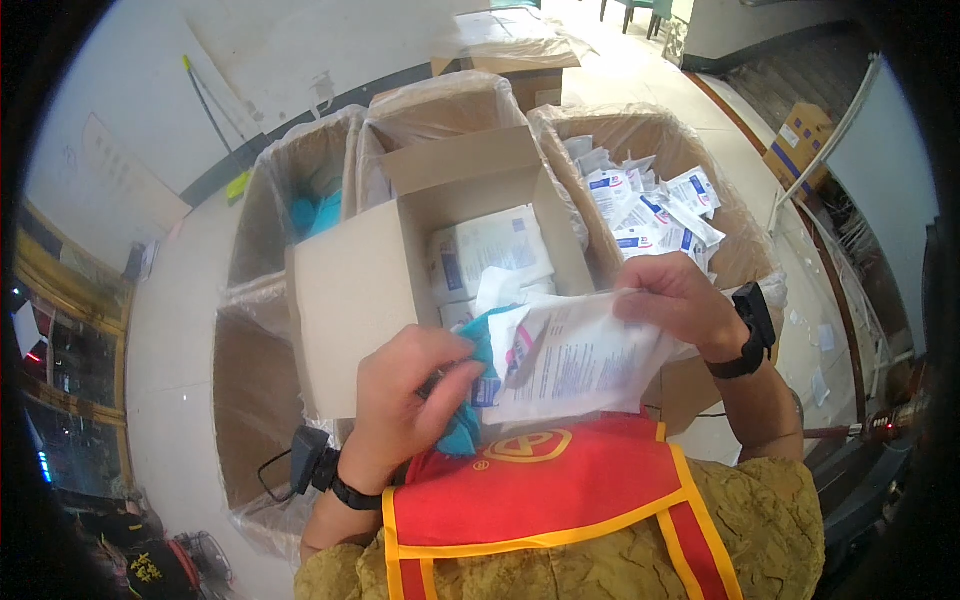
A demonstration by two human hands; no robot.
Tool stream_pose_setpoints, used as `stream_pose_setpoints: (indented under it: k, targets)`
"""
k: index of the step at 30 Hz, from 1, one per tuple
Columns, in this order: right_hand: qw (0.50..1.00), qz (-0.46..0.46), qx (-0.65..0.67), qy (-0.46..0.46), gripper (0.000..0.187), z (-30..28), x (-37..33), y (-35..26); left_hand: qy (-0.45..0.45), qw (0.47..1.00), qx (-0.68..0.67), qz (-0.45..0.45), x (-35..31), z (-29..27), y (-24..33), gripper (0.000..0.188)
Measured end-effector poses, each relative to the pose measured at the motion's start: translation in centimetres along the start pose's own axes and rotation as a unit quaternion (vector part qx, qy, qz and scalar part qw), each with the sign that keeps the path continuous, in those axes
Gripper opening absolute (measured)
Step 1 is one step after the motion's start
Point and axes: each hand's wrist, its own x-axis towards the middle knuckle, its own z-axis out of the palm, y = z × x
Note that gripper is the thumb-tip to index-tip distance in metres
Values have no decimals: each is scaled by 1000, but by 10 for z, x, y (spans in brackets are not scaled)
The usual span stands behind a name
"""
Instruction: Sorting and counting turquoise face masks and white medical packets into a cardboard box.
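Note:
My left hand point(415, 385) is closed on a crumpled teal fabric-like item point(465, 425), whose exact kind I cannot make out. The teal item sits at the left end of a white printed pouch point(570, 355), partly covered by the pouch's edge. My right hand point(675, 305) pinches the pouch's upper right corner. Both hands are in front of an open cardboard box point(350, 300) with flaps up. Inside that box lie several white flat packets point(490, 250), some hidden behind the pouch.
A lined carton at the right holds many white packets point(640, 215). The far left lined carton point(270, 240) has teal items point(320, 215) in it. Another lined carton point(255, 400) stands at near left. A broom point(210, 110) leans on the wall; a closed carton point(800, 145) is at far right.

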Motion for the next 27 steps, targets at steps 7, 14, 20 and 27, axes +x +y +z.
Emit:
stream_pose_setpoints:
  k: [7,14,20,27]
  targets:
    - [983,-103,-150,5,17,5,-9,-15,-28,996,71,-44,-2,1,3,29]
    - [910,-293,-292,-6,19,16,-17,-22,-91,988,10,-122,-4,8,-2,25]
    - [915,-277,-293,7,19,13,-18,-19,-107,992,-12,-70,-9,9,-1,14]
    - [959,-146,-241,-30,16,2,-18,-9,-58,989,-85,-110,-8,0,9,9]
